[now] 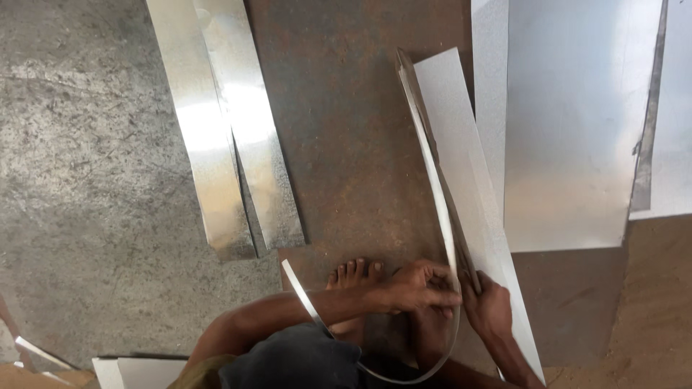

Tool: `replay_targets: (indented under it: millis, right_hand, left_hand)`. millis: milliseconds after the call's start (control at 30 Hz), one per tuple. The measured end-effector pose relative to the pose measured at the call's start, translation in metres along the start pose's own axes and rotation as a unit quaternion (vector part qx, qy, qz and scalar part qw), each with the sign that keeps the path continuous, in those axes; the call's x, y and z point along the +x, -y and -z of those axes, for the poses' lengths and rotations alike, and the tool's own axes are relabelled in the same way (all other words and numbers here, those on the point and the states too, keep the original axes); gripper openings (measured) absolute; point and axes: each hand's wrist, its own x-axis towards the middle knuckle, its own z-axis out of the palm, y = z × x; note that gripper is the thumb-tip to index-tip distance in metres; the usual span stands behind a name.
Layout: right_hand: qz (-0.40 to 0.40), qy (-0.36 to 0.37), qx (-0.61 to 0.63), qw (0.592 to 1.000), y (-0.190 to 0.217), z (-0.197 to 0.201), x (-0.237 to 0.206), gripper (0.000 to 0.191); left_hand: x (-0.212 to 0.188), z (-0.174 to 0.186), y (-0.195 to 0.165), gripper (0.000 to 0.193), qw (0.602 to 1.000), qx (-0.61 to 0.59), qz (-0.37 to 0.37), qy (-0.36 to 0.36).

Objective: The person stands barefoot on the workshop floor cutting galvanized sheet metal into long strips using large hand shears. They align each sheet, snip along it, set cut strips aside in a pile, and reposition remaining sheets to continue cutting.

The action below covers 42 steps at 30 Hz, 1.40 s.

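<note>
A long grey sheet-metal piece point(468, 166) lies on the rusty brown floor plate point(346, 144). A narrow metal strip point(432, 173) runs along the piece's left edge, then curls under my arms and ends near my foot. My left hand point(422, 288) is closed around this strip at the near end of the sheet. Just right of it, my right hand point(490, 306) grips the sheet's near edge beside a dark blade-like thing; what that is I cannot tell.
Two shiny metal strips point(223, 137) lie side by side to the left. A large sheet point(569, 122) lies to the right. My bare foot point(353, 277) rests on the plate. Offcuts point(137, 371) sit at the bottom left, on the concrete floor point(86, 180).
</note>
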Motion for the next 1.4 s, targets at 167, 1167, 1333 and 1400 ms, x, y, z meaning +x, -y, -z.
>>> replay_targets:
  millis: [167, 1167, 1333, 1400]
  right_hand:
    - [0.035, -0.031, -0.061, 0.997, 0.01, -0.004, -0.017, 0.051]
    - [0.208, -0.24, -0.115, 0.941, 0.077, 0.142, -0.065, 0.022]
    - [0.448, -0.099, 0.248, 0.853, 0.183, 0.144, -0.043, 0.027]
    - [0.539, -0.129, 0.115, 0.824, 0.191, 0.135, 0.001, 0.045]
  left_hand:
    - [-0.007, 0.038, -0.057, 0.009, 0.975, 0.031, -0.071, -0.209]
    - [-0.04, 0.003, -0.064, 0.08, 0.867, 0.441, -0.181, -0.146]
    - [-0.032, -0.034, -0.082, 0.073, 0.854, 0.342, -0.299, -0.253]
    - [-0.031, -0.011, -0.109, 0.059, 0.863, 0.117, -0.157, -0.466]
